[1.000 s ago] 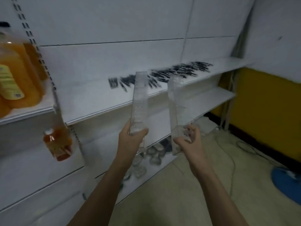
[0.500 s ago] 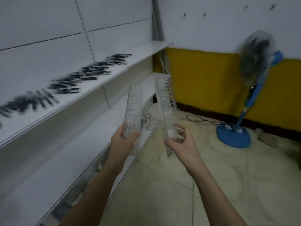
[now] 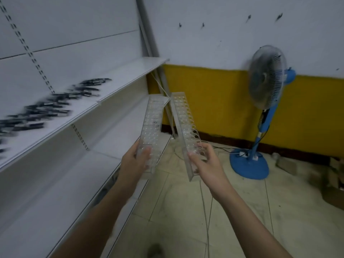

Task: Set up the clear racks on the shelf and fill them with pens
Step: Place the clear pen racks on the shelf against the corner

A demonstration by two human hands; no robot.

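Observation:
I hold two long clear racks with rows of round holes, one in each hand, both in the air in front of the shelving. My left hand [image 3: 136, 159] grips the near end of the left rack [image 3: 153, 125]. My right hand [image 3: 204, 161] grips the near end of the right rack [image 3: 184, 120], which tilts so its holes face right. Both racks point away from me and nearly meet at their far ends. Several dark pens [image 3: 54, 107] lie loose and blurred along the upper white shelf [image 3: 119, 81] at the left.
A lower white shelf [image 3: 55, 183] runs under the pens. A blue standing fan [image 3: 264, 108] stands on the tiled floor at the right, with cables [image 3: 210, 211] trailing across the floor. Cardboard [image 3: 333, 185] lies at the far right by the yellow and white wall.
My view has swung right along the shelving, away from the orange bottles and toward the fan and corner. Both hands still hold the racks, which have shifted slightly lower.

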